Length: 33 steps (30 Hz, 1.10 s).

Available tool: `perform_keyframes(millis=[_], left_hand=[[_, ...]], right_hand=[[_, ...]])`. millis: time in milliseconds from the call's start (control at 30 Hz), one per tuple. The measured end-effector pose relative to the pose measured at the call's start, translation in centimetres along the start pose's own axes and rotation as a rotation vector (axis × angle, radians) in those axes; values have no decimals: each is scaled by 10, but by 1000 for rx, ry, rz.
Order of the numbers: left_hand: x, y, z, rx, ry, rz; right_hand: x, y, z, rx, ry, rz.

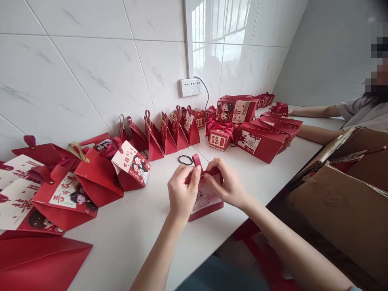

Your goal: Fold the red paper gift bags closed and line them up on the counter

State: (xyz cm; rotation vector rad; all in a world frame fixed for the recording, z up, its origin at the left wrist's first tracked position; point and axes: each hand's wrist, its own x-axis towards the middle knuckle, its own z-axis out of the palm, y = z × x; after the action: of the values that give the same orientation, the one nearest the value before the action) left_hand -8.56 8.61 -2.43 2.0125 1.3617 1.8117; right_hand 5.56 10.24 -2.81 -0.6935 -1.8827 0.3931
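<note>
A small red gift box (206, 202) with a pink picture panel stands on the white table (145, 226) in front of me. My left hand (182, 190) pinches its top flap from the left. From the right, my right hand (226, 182) grips the same top edge. Both hands have their fingers closed on the box's upper fold, where a red loop (197, 159) sticks up between them.
A black hair tie (185, 160) lies just behind the box. Several folded red boxes (169, 135) line the tiled wall, with larger ones (75, 182) at left and flat red stacks (263, 137) at right. An open cardboard carton (342, 194) sits right. Another person's arms (315, 121) rest far right.
</note>
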Motion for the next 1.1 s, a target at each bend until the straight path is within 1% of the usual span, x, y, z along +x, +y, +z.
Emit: perform_keyframes(millis=[133,267,400,567,667,833,1100], left_hand=[[0,0,-1,5,3,-6],[0,0,-1,11,6,-19],[1,1,-3,-16,-16,-41],[-2,-2,-8,-163,-104,-44],[-5,-7,-11,-259,-127,-42],[-6,-9,-12,-226,-135,-29],[-7,-7,-9,-178,-78,-74]], right_hand=[[0,0,2,-8,-19,61],[2,-2,0,-48,-19,69],[2,-3,-1,-52,-6,66],[2,-4,0,-60,2,44],[3,-5,0,-64,-1,35],[3,-4,0,-60,-3,41],[3,-1,-2,-43,-25,19]])
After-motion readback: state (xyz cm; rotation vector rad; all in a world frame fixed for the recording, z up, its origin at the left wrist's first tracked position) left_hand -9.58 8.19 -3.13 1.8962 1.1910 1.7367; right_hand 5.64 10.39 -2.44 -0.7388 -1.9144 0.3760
